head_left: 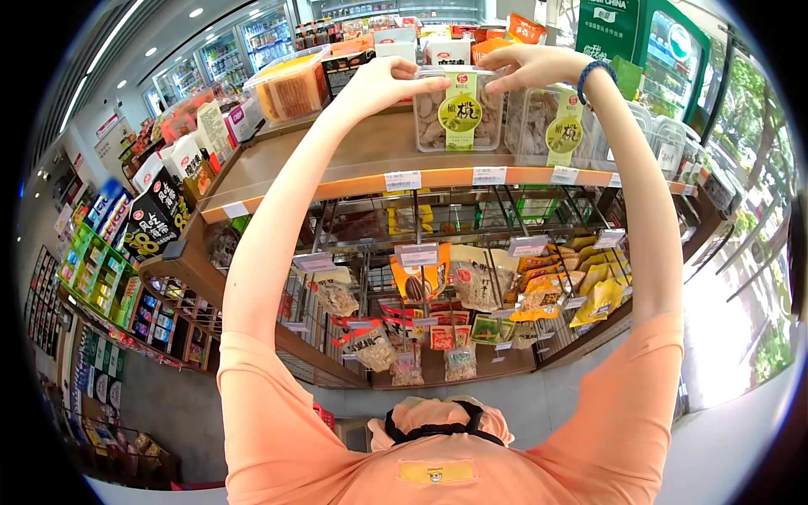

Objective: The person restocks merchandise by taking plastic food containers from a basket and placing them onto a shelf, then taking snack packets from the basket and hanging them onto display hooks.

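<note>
A clear plastic box with a green label [459,126] stands upright on the brown top shelf [337,160]. My left hand [394,82] holds its upper left side, thumb along the top edge. At its upper right side is my right hand [526,67], fingers bent against the corner. Right beside it stands a similar clear box with a round green label [551,126]. Some fingertips are hidden behind the boxes.
Left on the top shelf sits a clear box of orange-brown food [292,84]. Price tags line the front edge [404,179]. Snack bags [421,273] hang on hooks below. Black boxes [154,215] stand at the left; a glass window [745,160] is at the right.
</note>
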`<action>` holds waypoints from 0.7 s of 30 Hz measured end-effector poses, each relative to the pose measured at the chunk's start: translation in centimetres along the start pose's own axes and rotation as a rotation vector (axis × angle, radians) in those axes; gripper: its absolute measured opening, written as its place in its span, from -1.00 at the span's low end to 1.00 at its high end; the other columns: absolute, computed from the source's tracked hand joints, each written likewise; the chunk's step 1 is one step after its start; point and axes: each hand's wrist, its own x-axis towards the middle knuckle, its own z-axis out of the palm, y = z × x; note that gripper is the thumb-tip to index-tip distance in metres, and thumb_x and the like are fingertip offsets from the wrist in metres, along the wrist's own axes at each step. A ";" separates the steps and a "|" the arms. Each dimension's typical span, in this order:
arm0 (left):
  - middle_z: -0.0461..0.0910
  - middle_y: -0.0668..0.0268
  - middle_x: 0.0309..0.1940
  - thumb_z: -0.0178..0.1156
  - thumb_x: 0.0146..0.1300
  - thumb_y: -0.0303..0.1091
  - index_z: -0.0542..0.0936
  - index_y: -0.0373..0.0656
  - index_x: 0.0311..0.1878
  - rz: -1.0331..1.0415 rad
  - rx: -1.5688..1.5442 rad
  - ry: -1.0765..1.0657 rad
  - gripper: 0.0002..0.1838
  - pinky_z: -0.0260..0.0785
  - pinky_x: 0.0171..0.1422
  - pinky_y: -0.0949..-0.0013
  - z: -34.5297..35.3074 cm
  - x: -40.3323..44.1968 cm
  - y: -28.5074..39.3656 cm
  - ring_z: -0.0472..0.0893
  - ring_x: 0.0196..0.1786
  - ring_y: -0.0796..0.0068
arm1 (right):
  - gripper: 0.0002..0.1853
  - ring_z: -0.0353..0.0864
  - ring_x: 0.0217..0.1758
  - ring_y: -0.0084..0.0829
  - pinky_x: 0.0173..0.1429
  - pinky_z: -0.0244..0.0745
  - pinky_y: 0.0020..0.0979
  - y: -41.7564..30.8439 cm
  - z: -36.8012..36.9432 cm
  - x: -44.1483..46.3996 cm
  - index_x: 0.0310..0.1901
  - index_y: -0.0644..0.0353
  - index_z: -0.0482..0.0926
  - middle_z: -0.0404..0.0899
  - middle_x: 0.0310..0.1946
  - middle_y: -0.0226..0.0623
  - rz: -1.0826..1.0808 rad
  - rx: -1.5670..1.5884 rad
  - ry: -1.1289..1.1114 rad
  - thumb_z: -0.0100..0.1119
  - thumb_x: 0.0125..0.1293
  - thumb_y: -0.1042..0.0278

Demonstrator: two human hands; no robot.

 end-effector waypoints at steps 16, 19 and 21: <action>0.47 0.04 -0.06 0.21 -0.18 0.29 0.39 -0.36 0.06 -0.002 0.050 0.002 -0.09 0.24 0.16 0.35 0.4 -0.5 0.3 0.46 0.04 0.33 | -0.36 0.43 0.04 -0.22 0.10 0.34 -0.36 -1.5 0.3 -3.9 0.04 0.24 0.35 0.41 0.00 -0.08 0.084 -0.151 0.149 0.08 0.06 -0.11; 0.46 0.04 -0.03 0.21 -0.18 0.29 0.37 -0.37 0.07 -0.005 0.058 -0.004 -0.08 0.22 0.18 0.35 0.3 -0.5 0.4 0.45 0.06 0.32 | -0.42 0.47 -0.06 -0.21 0.03 0.36 -0.36 -1.1 0.7 -4.8 0.01 0.27 0.38 0.46 -0.08 -0.07 0.105 -0.161 0.149 0.03 0.07 -0.04; 0.45 0.04 -0.02 0.20 -0.17 0.29 0.36 -0.38 0.08 -0.004 0.058 0.007 -0.07 0.20 0.19 0.35 0.3 -0.4 -0.3 0.44 0.08 0.32 | -0.43 0.49 -0.12 -0.23 -0.03 0.39 -0.36 -1.4 0.8 -4.7 -0.03 0.28 0.41 0.50 -0.16 -0.05 0.088 -0.146 0.179 0.03 0.06 -0.04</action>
